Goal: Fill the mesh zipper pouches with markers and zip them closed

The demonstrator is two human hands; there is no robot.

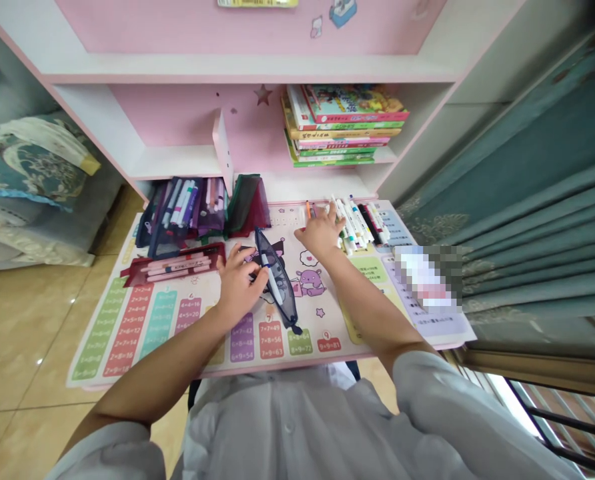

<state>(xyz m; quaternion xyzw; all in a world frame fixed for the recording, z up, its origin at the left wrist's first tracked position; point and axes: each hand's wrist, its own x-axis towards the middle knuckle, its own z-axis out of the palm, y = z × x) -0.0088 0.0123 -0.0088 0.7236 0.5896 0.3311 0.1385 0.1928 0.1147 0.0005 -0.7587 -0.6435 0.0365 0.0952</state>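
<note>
Step in hand, by my read: loading pens into a case, at the pick-up stage. L hand is closed on the near-left edge of a dark mesh pencil case, thumb and fingers pinching the rim so the zip mouth gapes upward. The case lies on the desk mat, running from just beyond the L fingers back toward the person, w/ at least one white pen visible inside. R hand is stretched out past the case's far end, palm down, fingers spread, w/ nothing closed in it. Its fingertips touch the near end of a row of white markers lying side by side just to its right. An orange pen lies just beyond its thumb side. The next move calls for pinching one marker clear of its neighbours w/o rolling the rest, then bringing it across to the L grip and feeding it tip-first along the slot, which is narrow, so L must hold the mouth wide. The case looks soft, see-through and floppy, not self-standing. Left of the L grip lies a red case w/ pens, and filled cases are stacked beyond it.
</note>
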